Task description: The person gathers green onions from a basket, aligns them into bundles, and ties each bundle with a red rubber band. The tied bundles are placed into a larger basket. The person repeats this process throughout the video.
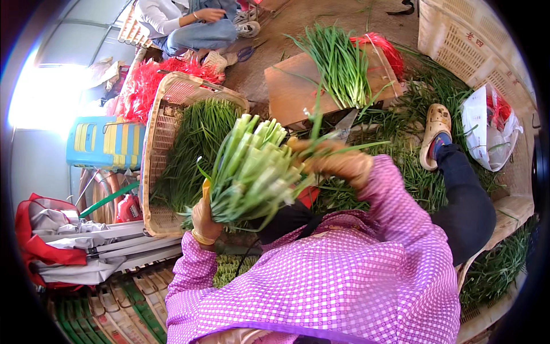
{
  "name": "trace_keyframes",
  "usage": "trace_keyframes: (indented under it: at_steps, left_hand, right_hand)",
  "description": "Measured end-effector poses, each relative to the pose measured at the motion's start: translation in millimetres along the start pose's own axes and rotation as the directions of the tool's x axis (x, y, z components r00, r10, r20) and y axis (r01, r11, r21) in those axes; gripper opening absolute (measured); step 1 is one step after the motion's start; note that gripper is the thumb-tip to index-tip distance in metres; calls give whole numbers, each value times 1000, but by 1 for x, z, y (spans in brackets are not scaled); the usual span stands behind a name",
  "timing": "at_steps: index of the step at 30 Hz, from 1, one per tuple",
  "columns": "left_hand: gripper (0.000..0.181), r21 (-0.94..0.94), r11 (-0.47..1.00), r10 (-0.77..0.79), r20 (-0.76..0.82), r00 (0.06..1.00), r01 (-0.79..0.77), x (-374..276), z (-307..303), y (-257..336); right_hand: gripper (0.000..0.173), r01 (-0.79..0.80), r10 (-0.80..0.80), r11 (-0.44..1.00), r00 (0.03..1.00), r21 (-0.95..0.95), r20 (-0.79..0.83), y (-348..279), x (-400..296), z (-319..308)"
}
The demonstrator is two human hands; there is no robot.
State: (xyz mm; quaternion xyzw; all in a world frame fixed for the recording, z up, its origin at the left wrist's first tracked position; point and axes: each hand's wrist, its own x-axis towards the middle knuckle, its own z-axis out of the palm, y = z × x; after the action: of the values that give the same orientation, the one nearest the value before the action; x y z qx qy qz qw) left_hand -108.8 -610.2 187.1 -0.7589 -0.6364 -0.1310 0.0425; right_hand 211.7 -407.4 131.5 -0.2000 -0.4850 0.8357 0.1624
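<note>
A thick bunch of green leafy stalks (253, 172), pale cut ends up, leans across my lap. My left hand (206, 219), in a yellowish glove, grips it at its lower left. On its right side is my right hand (333, 161), gloved and blurred, with a few loose green leaves at its fingers; its hold is unclear. Beyond, a loose bunch of long green leaves (339, 64) lies on a wooden board (290, 88). A metal blade (346, 124) shows beside the board's near edge.
A plastic crate (148, 189) of greens stands at the left, near red plastic strands (144, 88). Cut leaves (399, 172) cover the floor at right, beside a white plastic bag (485, 129) and a large crate (464, 43). Another person (193, 32) sits at the upper left.
</note>
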Motion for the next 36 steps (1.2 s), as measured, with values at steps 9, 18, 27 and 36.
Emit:
trace_keyframes:
  at_steps: [9,18,27,36]
  left_hand:
    - [50,605,756,223,123,967,-251,24,-39,14]
    - [70,760,580,208,209,956,-293,52,-44,24]
    - [72,802,530,170,220,961,-277,61,-43,35]
    - [72,816,545,46,200,979,-192,48,-38,36]
  right_hand:
    - [30,141,-107,923,988,357,-113,14,-42,-68]
    - [15,62,109,878,939,474,-325,26,-11,6]
    - [40,289,-370,901,901,-324,-224,14,-10,3]
    - [17,132,-126,991,875,-20,-467,-30,-40,-6]
